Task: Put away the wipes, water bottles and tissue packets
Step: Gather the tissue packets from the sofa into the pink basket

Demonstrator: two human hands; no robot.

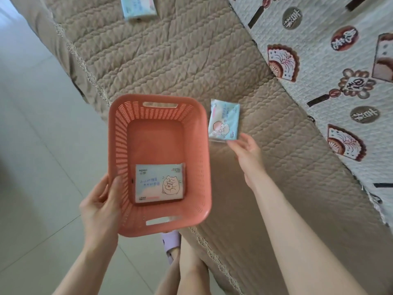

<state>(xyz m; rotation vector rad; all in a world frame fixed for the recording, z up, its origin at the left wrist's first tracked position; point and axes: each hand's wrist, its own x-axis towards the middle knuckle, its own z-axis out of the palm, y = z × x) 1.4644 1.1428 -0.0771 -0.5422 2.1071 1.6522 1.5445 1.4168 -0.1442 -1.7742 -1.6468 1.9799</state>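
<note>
My left hand (100, 206) grips the left rim of a pink slotted plastic basket (119, 145), held over the edge of a bed. One tissue packet (159, 183) with a bear drawing lies flat on the basket's floor. My right hand (246, 151) pinches the lower corner of a small light-blue tissue packet (224, 120) just right of the basket's rim, above the bed. Another pale-blue packet (138, 7) lies on the bed at the top edge, partly cut off.
A tan quilted bedspread (180, 60) covers the bed, with a lace-trimmed edge along its left side. A white patterned quilt (329, 50) lies along the right. Pale floor tiles (32, 124) fill the left. My legs and a lilac slipper (171, 241) are below the basket.
</note>
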